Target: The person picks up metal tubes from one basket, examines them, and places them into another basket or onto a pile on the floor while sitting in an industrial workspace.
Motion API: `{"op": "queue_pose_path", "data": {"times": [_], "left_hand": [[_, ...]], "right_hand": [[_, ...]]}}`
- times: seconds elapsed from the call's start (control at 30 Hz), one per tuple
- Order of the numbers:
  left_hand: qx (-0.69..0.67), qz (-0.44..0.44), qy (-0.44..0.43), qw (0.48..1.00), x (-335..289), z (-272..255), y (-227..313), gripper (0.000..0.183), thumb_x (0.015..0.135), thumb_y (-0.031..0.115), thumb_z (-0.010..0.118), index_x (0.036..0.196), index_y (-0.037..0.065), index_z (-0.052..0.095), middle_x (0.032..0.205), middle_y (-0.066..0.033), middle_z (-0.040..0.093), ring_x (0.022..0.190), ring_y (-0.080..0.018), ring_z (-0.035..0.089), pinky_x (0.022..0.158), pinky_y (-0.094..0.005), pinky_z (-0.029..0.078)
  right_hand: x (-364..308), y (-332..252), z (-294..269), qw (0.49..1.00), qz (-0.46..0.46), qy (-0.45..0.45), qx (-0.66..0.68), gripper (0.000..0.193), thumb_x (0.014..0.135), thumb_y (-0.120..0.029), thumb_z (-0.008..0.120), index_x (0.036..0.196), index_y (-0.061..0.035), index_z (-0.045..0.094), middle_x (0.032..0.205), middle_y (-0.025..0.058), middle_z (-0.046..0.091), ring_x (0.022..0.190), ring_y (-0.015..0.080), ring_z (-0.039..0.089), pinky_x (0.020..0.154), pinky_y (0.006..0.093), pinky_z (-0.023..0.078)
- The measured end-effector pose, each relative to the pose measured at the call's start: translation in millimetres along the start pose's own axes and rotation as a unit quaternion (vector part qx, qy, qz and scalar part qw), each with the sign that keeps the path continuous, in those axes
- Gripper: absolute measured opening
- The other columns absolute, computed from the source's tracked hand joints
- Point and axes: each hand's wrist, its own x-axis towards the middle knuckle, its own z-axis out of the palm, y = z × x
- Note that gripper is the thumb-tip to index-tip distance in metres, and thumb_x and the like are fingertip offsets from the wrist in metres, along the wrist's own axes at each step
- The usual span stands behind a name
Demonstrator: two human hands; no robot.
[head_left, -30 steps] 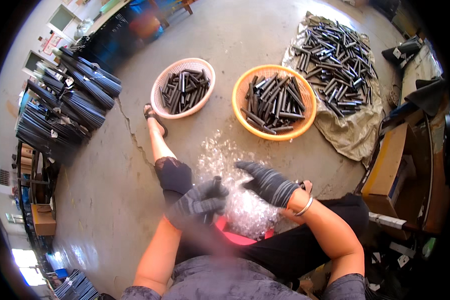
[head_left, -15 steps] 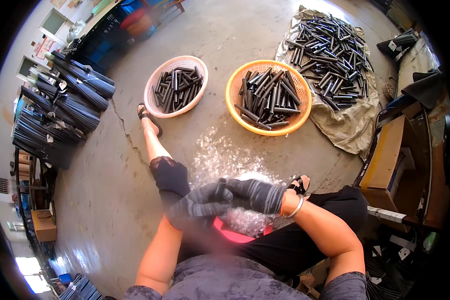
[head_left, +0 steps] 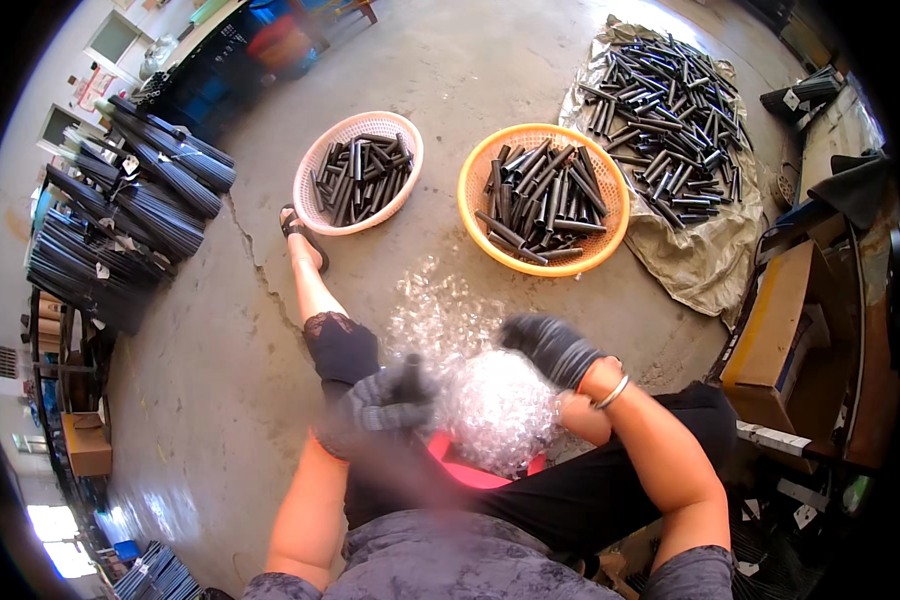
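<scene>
My left hand (head_left: pixel 385 402), in a grey striped glove, is closed around a short black tube (head_left: pixel 413 368) whose end stands up above the fingers. My right hand (head_left: pixel 553 351), in a matching glove, is raised away from it, over the far right side of a heap of clear, curly plastic shavings (head_left: pixel 500 415). Its fingers are curled and blurred, and whether they hold anything is hidden. The heap lies between my legs, over something bright pink (head_left: pixel 475 474), and spills onto the floor beyond.
Ahead stand a pink basket (head_left: pixel 417 165) and an orange basket (head_left: pixel 620 230), both holding black tubes. Many more tubes (head_left: pixel 675 130) lie on a sheet (head_left: pixel 705 270) at far right. A cardboard box (head_left: pixel 770 330) stands right; bundles of long dark rods (head_left: pixel 120 215) are stacked left.
My right hand has moved away from the left, to the right and slightly farther off, uncovering the shavings. The left hand keeps the tube and has shifted a little left.
</scene>
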Motion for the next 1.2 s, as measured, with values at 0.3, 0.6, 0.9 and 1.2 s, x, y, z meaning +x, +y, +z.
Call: {"op": "queue_pose_path", "data": {"times": [0.3,0.6,0.9,1.2], "left_hand": [[0.042,-0.027,-0.051,0.997,9.6,22.7,12.0,0.028,0.081,0.004,0.064,0.108,0.005,0.054,0.091,-0.0039,0.06,0.08,-0.0179,0.062,0.069,-0.0321,0.052],[0.052,0.0,-0.024,0.998,-1.1,8.6,-1.6,0.028,0.082,0.007,0.064,0.109,0.005,0.054,0.089,-0.0058,0.061,0.082,-0.0179,0.061,0.069,-0.0316,0.05],[0.01,0.012,-0.011,1.0,-5.8,-5.0,1.2,0.029,0.081,0.008,0.065,0.108,0.005,0.054,0.088,-0.0068,0.061,0.081,-0.0194,0.062,0.06,-0.0309,0.052],[-0.015,0.012,0.01,1.0,-8.7,0.4,2.2,0.03,0.078,0.009,0.069,0.105,0.005,0.055,0.091,-0.0073,0.061,0.078,-0.0195,0.062,0.066,-0.0298,0.051]], "right_hand": [[-0.2,-77.3,43.7,0.985,-0.056,-0.164,-0.018,0.039,0.082,-0.006,0.062,0.119,-0.0016,0.05,0.103,0.0166,0.063,0.086,0.0236,0.061,0.08,0.0338,0.047],[0.0,-92.6,31.1,0.972,0.119,-0.199,-0.045,0.051,0.08,-0.019,0.064,0.126,-0.0074,0.045,0.114,0.0134,0.058,0.104,0.0275,0.057,0.088,0.0364,0.043],[11.6,-60.4,-12.0,0.92,0.117,-0.031,-0.373,0.029,0.082,-0.013,0.06,0.11,-0.003,0.058,0.106,0.0199,0.061,0.094,0.0321,0.061,0.082,0.0356,0.048],[-4.5,-40.0,6.7,0.988,0.013,-0.144,0.051,0.027,0.082,-0.001,0.057,0.109,0.0013,0.059,0.104,0.0134,0.064,0.097,0.0203,0.061,0.087,0.0324,0.047]]}}
